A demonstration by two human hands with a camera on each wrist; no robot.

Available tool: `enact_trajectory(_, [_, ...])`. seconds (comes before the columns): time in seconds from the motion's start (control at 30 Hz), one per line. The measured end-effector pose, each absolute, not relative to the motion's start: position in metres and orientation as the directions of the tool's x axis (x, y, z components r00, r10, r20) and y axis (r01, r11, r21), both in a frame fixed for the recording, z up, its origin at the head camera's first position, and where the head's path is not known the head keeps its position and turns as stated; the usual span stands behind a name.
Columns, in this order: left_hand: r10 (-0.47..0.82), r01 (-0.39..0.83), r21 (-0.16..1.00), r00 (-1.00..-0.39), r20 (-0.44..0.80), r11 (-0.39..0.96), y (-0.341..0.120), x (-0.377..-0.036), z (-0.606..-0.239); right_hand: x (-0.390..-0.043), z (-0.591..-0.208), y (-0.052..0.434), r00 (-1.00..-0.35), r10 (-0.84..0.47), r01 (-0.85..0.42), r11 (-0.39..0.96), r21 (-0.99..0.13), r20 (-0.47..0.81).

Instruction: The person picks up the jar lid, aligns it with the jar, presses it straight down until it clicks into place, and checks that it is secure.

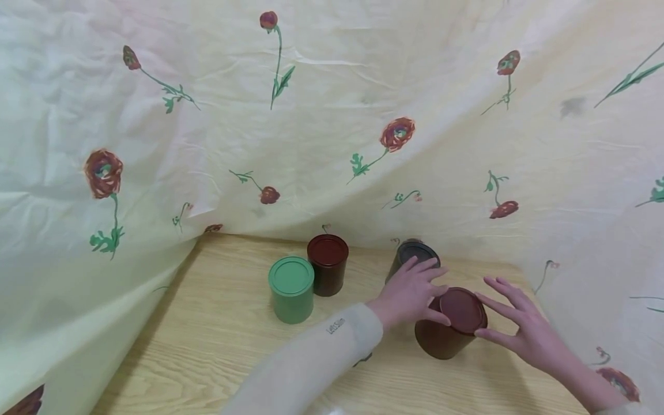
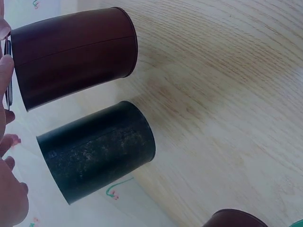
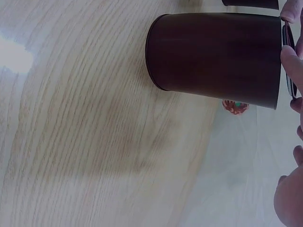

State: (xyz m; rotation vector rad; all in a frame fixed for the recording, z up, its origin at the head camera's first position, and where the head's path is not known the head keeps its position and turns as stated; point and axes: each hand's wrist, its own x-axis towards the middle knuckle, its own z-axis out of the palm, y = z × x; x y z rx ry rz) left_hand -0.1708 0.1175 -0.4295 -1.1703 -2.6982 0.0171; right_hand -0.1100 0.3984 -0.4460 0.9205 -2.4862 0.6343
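A dark brown canister (image 1: 441, 341) stands on the wooden table at the right. Its round lid (image 1: 463, 310) sits over the mouth, and the right wrist view shows a narrow gap between lid and rim. At the lid's left edge, my left hand (image 1: 410, 294) holds it with thumb and finger. My right hand (image 1: 524, 325) grips the opposite edge between thumb and forefinger, the other fingers spread. Just behind, partly hidden by the left hand, is a dark, scuffed canister (image 2: 99, 151) with its top (image 1: 415, 253) on.
A green lidded canister (image 1: 292, 291) stands left of centre, beside another dark brown lidded one (image 1: 328, 265). Pale flowered cloth (image 1: 321, 127) hangs behind the wooden table (image 1: 207, 346) and along its sides.
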Motion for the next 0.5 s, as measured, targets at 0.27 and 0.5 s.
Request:
enact_trajectory(0.27, [0.718, 0.719, -0.050, -0.683, 0.133, 0.693, 0.1207, -0.1759, -0.4287, -0.1068, -0.4421, 0.3965, -0.808, -0.450, -0.582, 0.712, -0.393, 0.381])
enact_trajectory(0.5, [0.715, 0.717, -0.008, -0.695, 0.076, 0.697, 0.1226, -0.1787, -0.4256, -0.1090, -0.4412, 0.3991, -0.816, -0.452, -0.573, 0.710, -0.409, 0.360])
